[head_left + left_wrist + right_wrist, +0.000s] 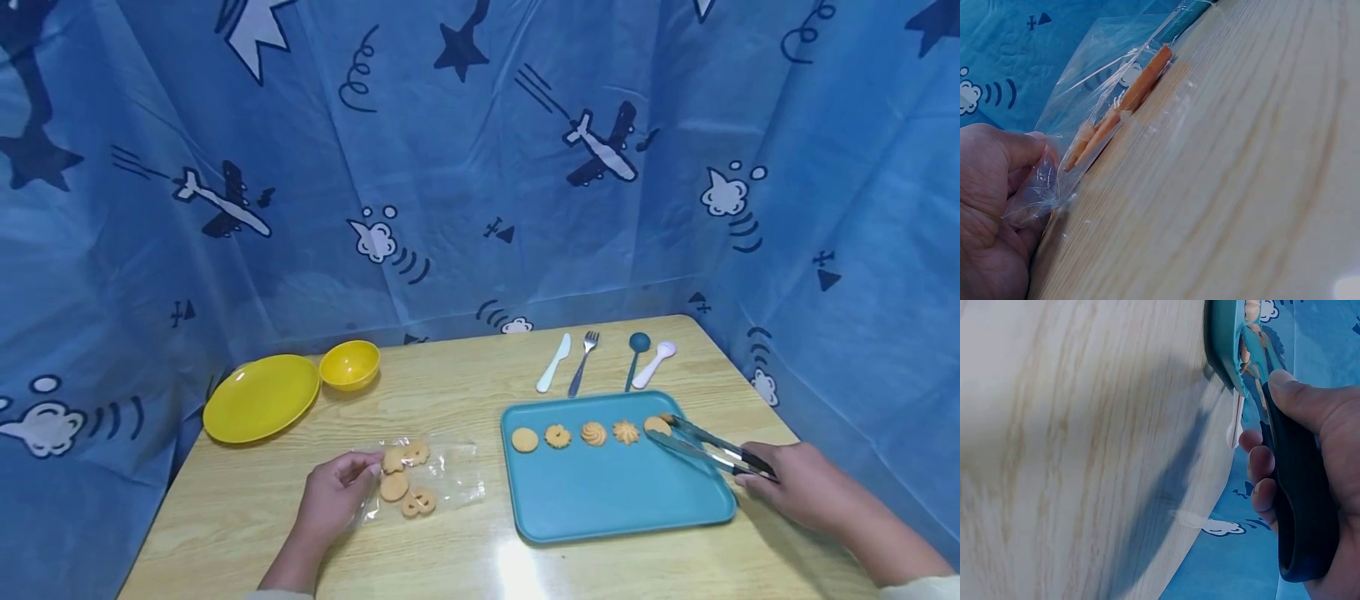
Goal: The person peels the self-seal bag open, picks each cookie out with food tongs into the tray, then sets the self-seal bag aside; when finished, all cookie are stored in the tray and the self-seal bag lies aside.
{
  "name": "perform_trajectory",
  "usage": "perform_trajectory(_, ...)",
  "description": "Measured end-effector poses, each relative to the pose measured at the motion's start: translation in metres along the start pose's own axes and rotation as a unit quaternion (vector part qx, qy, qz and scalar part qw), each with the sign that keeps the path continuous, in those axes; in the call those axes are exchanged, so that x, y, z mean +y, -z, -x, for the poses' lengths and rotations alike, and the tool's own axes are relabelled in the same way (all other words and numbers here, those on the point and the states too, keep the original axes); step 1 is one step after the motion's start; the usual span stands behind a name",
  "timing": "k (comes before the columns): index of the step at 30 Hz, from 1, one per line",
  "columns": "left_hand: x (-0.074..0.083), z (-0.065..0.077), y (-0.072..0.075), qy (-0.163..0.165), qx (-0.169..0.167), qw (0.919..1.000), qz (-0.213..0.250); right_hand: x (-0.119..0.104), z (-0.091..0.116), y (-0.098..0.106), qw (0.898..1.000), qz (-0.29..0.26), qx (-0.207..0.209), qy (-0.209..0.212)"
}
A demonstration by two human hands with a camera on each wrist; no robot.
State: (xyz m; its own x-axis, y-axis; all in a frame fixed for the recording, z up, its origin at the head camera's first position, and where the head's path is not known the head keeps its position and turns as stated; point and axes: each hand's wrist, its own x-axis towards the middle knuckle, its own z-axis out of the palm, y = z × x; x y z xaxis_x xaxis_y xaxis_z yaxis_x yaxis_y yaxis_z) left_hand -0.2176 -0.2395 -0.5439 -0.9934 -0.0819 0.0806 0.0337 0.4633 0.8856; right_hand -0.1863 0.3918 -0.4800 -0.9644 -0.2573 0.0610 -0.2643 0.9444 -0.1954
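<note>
Closest to my head camera, at the lower right edge, is one pale sleeve (926, 587), and ahead of it the right hand (795, 483) grips one pair of tongs (690, 450) by its dark handles. My right wrist view has the thumb on one side of the handle and curled fingers on the other. The tongs reach leftward from that hand over one teal tray (615, 500), their tips around the right-end biscuit (657, 425); I can't tell whether they pinch it. I count five biscuits plainly in a row along the tray's far side, that one included, plus a small brown piece by the upper tip that I can't make out.

On my other side, the left hand (337, 492) pinches the left edge of one clear bag (457, 471) between thumb and fingers. I count four bagged biscuits (394, 487), all just right of the fingertips; the bag lies on the table (420, 562), left of the tray and apart from it.

Behind the tray I have four utensils: one pale knife (553, 363), one fork (582, 364), one dark spoon (639, 342) and one pink spoon (655, 365). At the far left are one yellow plate (262, 398) and one yellow bowl (350, 365), side by side.
</note>
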Motion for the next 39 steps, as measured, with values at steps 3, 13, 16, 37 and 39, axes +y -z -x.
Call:
perform_trajectory(3,0.0,0.0,0.0,0.001,-0.001,1.0,-0.001,0.001,0.002,0.0,1.0,0.003,0.004,0.004)
perform_trajectory(13,0.0,-0.002,-0.002,-0.001,-0.002,1.0,-0.002,0.0,0.004,-0.001,1.0,-0.006,0.027,0.004)
perform_trajectory(16,0.0,-0.002,-0.001,0.0,-0.003,1.0,-0.007,-0.005,0.001,0.003,0.999,-0.023,0.042,0.009)
perform_trajectory(37,-0.001,0.0,-0.001,0.002,-0.006,0.9999,-0.01,-0.199,-0.1,-0.025,0.969,-0.062,-0.1,0.216)
perform_trajectory(39,0.0,0.0,-0.001,0.001,-0.005,0.9999,-0.014,-0.21,-0.109,-0.031,0.968,-0.055,-0.104,0.224)
